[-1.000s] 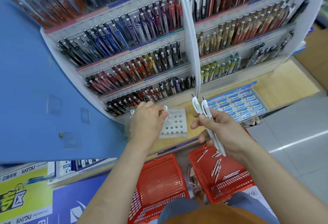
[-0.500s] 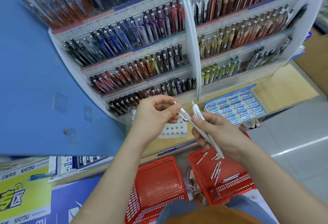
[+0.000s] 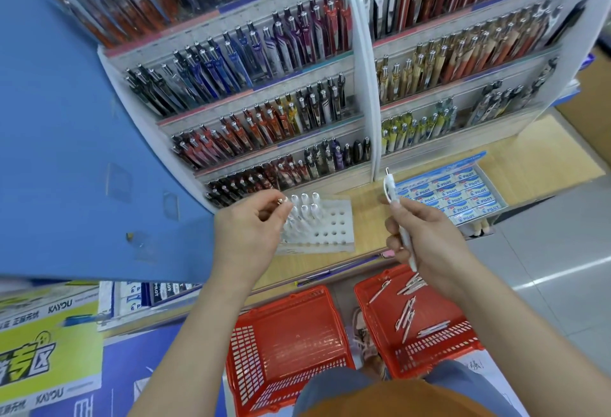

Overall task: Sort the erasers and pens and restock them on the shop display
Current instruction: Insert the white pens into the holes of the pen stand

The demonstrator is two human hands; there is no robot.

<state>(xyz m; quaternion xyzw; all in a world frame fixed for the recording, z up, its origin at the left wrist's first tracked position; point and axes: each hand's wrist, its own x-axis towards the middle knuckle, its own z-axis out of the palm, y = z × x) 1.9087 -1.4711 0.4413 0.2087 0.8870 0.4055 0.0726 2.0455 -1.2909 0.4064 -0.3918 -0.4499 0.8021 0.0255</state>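
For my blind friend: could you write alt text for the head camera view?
A person's left hand pinches a pen over a perforated white holder on a shop shelf, while the right hand holds a white pen. More white pens lie in a red basket below.

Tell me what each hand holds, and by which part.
The right hand grips a white pen around its mid-barrel, clip end up. The left hand pinches a second pen near its top end, over the perforated holder.

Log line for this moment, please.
left hand: pinches pen at holder | right hand: grips white pen | right-side basket: loose pens
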